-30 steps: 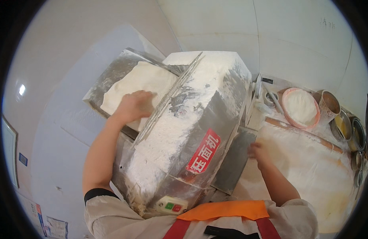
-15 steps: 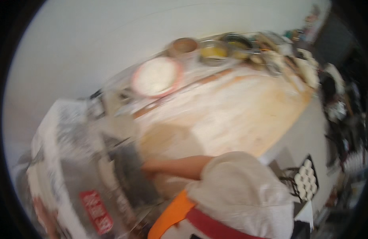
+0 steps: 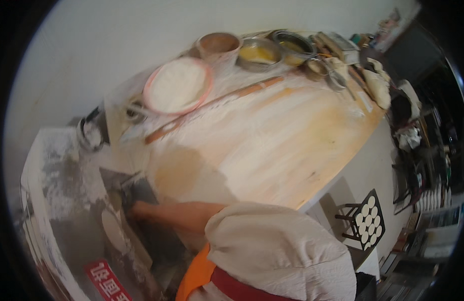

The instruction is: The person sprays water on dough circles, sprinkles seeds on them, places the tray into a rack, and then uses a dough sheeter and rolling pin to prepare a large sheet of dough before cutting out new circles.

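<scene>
My right arm reaches left from a pale, loose sleeve. My right hand (image 3: 137,210) is at the dark grey recess on the near side of a floury metal machine (image 3: 66,198). Shadow and blur hide its fingers, so their grip does not show. Just left of this hand, a pale oval piece that looks like flattened dough (image 3: 114,231) lies against the machine. Lower on the machine is a red label (image 3: 107,282). I cannot make out my left hand in the current picture.
A flour-dusted wooden board (image 3: 272,140) covers the table, with a long wooden stick (image 3: 217,108) along its far side. Behind stand a pink-rimmed basin of flour (image 3: 176,86), a bucket (image 3: 219,45) and bowls of yellow liquid (image 3: 259,54). At right, a stool holds a black tray (image 3: 376,231) of white rounds.
My view has shifted, so the table and tray sit further left in the picture. My right hand stays by the machine. A hand at the lower left edge earlier no longer shows.
</scene>
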Action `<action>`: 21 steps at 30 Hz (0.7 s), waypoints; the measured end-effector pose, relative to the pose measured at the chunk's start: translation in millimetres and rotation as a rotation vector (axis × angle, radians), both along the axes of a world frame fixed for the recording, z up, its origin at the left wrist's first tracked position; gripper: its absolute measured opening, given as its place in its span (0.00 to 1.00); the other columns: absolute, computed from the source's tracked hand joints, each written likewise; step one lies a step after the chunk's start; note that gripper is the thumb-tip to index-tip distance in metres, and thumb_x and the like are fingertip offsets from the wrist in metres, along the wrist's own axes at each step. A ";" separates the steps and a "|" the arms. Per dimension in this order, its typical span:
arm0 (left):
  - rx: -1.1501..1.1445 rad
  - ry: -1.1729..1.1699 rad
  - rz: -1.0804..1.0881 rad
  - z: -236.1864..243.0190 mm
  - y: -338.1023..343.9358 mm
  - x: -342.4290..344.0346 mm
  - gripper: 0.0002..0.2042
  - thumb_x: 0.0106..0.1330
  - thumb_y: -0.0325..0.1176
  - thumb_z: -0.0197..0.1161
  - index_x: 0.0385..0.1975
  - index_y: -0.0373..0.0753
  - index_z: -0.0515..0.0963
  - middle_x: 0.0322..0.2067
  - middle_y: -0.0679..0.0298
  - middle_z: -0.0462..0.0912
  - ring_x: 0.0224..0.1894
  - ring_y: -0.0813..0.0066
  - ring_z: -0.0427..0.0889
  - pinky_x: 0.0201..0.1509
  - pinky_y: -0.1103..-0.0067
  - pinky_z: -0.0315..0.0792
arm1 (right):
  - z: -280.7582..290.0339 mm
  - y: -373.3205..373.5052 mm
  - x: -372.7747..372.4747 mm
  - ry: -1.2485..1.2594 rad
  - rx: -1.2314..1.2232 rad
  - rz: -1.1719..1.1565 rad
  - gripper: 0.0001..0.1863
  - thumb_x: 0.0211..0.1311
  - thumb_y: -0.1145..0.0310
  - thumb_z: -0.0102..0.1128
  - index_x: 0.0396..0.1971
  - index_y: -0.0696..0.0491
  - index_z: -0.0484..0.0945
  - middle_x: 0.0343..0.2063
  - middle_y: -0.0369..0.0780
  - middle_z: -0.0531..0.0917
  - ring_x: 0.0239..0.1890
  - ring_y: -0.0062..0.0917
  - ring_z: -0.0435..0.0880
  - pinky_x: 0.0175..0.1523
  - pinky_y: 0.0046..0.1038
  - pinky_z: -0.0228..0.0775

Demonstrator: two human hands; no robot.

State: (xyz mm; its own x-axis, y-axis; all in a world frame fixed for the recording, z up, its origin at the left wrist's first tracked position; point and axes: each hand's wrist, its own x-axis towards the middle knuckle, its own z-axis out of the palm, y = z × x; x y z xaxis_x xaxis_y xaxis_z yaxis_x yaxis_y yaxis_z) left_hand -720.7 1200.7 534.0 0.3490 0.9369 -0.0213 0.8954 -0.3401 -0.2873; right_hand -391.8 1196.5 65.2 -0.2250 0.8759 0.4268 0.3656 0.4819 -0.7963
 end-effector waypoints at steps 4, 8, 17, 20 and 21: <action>0.003 -0.117 -0.220 -12.8 10.1 -34.4 0.34 0.65 0.39 0.55 0.69 0.39 0.52 0.69 0.50 0.52 0.72 0.55 0.48 0.73 0.62 0.43 | 41.5 -30.1 5.3 0.121 -0.463 0.014 0.08 0.51 0.72 0.59 0.33 0.52 0.83 0.30 0.43 0.83 0.32 0.29 0.80 0.39 0.34 0.73; 0.176 0.111 -0.282 22.3 -30.2 17.2 0.27 0.72 0.39 0.45 0.69 0.39 0.55 0.69 0.48 0.52 0.72 0.54 0.48 0.73 0.63 0.43 | 115.9 -52.8 3.3 1.117 -1.046 -0.026 0.22 0.55 0.71 0.57 0.52 0.54 0.73 0.40 0.42 0.81 0.40 0.31 0.81 0.46 0.34 0.73; -0.159 -0.449 0.100 35.5 -40.5 46.5 0.30 0.65 0.34 0.58 0.68 0.41 0.58 0.68 0.55 0.58 0.70 0.65 0.56 0.69 0.70 0.55 | 103.1 -97.7 47.4 0.316 -0.660 -0.609 0.26 0.44 0.66 0.69 0.45 0.58 0.73 0.38 0.50 0.82 0.43 0.40 0.82 0.48 0.35 0.72; 0.042 -0.488 0.130 58.1 -59.8 48.8 0.32 0.62 0.29 0.61 0.67 0.39 0.59 0.64 0.54 0.65 0.68 0.63 0.61 0.69 0.71 0.56 | 96.6 -109.2 65.4 0.367 -0.650 -0.622 0.27 0.44 0.67 0.69 0.47 0.58 0.73 0.39 0.48 0.82 0.43 0.39 0.82 0.48 0.35 0.72; 0.066 -0.543 0.142 67.7 -75.9 55.3 0.31 0.62 0.29 0.61 0.67 0.38 0.59 0.64 0.54 0.65 0.68 0.63 0.61 0.69 0.70 0.56 | 94.8 -115.2 70.6 0.406 -0.619 -0.617 0.28 0.44 0.68 0.69 0.48 0.59 0.73 0.39 0.48 0.83 0.43 0.38 0.82 0.48 0.34 0.73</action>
